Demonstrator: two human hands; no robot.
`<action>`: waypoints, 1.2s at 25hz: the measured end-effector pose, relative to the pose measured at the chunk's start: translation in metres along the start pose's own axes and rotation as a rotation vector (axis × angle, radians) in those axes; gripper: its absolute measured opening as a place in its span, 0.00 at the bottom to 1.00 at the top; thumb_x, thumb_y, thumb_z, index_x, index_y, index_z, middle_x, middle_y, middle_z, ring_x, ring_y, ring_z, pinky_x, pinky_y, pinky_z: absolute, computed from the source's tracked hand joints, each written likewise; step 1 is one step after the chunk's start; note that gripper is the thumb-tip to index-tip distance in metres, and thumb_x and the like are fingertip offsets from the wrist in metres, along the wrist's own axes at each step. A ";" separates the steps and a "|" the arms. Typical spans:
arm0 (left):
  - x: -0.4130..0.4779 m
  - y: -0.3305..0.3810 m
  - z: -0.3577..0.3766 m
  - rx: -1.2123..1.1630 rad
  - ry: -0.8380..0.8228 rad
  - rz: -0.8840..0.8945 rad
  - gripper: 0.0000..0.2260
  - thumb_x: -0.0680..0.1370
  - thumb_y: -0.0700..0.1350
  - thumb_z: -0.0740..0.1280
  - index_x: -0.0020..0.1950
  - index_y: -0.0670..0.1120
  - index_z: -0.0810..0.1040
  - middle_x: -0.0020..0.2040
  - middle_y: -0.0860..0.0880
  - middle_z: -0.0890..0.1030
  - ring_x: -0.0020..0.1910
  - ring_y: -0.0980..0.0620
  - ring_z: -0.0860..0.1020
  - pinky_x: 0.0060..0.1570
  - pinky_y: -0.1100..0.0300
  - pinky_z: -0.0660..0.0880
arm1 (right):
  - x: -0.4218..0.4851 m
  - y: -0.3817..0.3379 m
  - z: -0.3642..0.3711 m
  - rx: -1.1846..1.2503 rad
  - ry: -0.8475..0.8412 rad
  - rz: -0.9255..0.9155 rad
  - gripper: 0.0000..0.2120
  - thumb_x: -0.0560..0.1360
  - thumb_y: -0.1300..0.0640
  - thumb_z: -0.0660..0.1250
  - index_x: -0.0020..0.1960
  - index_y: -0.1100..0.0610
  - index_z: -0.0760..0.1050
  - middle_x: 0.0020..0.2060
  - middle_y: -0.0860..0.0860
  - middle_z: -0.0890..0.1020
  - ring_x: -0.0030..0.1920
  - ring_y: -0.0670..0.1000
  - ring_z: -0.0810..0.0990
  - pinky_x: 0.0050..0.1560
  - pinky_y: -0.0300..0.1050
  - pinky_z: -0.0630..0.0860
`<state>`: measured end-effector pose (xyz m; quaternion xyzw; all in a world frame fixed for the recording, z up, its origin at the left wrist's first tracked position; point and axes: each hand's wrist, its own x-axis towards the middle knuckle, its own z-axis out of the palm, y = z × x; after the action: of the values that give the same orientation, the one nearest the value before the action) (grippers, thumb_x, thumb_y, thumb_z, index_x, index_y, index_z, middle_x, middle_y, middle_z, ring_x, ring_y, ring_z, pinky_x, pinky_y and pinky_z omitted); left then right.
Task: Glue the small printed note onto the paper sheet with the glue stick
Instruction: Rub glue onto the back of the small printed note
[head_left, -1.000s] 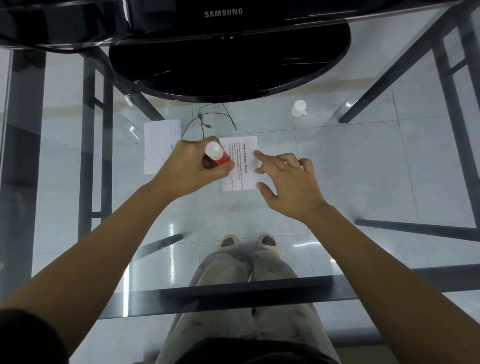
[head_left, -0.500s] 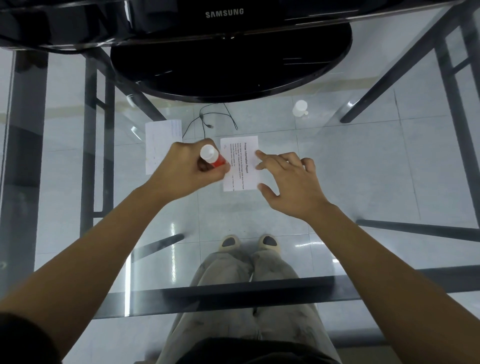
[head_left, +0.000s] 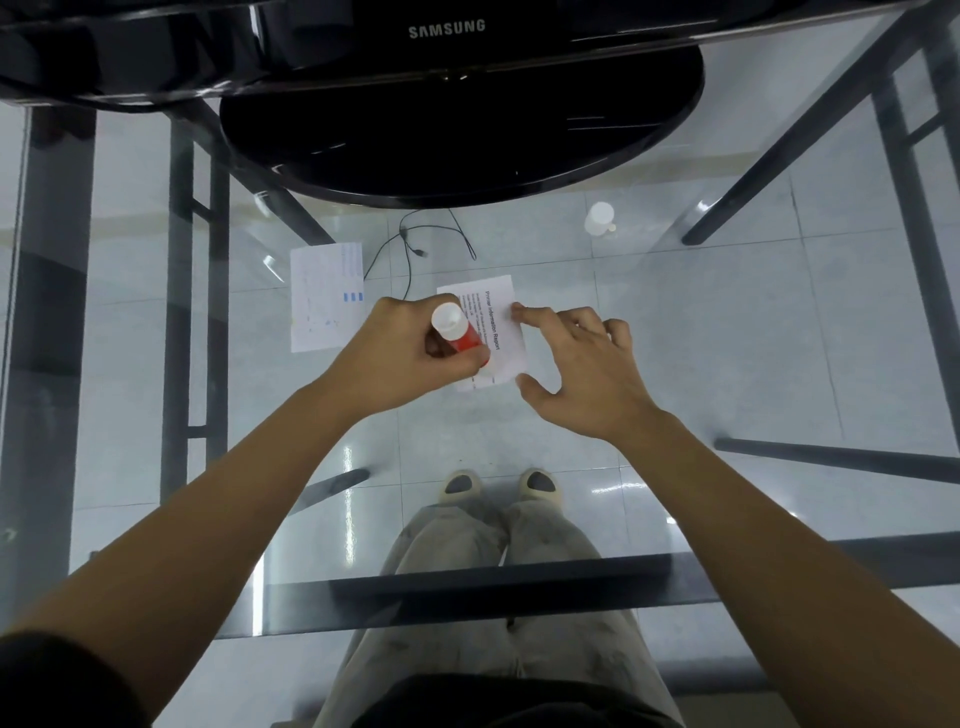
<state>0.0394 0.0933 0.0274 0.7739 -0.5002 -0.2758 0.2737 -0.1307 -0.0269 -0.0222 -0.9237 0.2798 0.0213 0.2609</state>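
Note:
A small printed note with black text lies on the glass table. My left hand is shut on a red glue stick with a white end, tilted, its lower end pressed on the note's left part. My right hand rests on the note's right edge, index fingertip on the paper and thumb at its lower right corner, fingers spread. A white paper sheet with faint blue print lies to the left, apart from both hands.
A black Samsung monitor stand fills the far middle of the glass table. A white cap stands at the far right. Thin black cables run behind the note. My legs and shoes show through the glass.
My left hand has slid the glue stick down along the note's left part, toward me. My right hand keeps its place on the note's right edge.

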 end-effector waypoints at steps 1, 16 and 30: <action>0.000 -0.001 -0.002 -0.012 0.005 -0.001 0.08 0.69 0.47 0.73 0.39 0.45 0.76 0.34 0.56 0.81 0.33 0.61 0.78 0.29 0.71 0.71 | 0.000 0.001 0.000 -0.001 -0.007 -0.006 0.28 0.71 0.45 0.63 0.69 0.44 0.60 0.61 0.44 0.75 0.63 0.47 0.64 0.56 0.48 0.55; 0.005 0.004 0.000 0.000 -0.034 -0.016 0.09 0.69 0.50 0.73 0.39 0.46 0.76 0.36 0.48 0.83 0.32 0.53 0.79 0.30 0.66 0.72 | 0.004 0.002 0.000 -0.081 0.028 -0.059 0.21 0.73 0.44 0.62 0.65 0.46 0.68 0.67 0.41 0.71 0.61 0.50 0.68 0.56 0.52 0.61; 0.013 0.000 0.005 0.001 0.020 0.015 0.10 0.70 0.50 0.72 0.42 0.45 0.77 0.33 0.48 0.82 0.31 0.56 0.77 0.30 0.71 0.71 | 0.005 0.004 0.004 0.099 0.042 -0.007 0.44 0.70 0.43 0.67 0.75 0.48 0.44 0.68 0.39 0.70 0.63 0.50 0.67 0.60 0.51 0.57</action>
<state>0.0404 0.0802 0.0213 0.7730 -0.5033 -0.2658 0.2801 -0.1282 -0.0301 -0.0283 -0.9108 0.2828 -0.0127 0.3005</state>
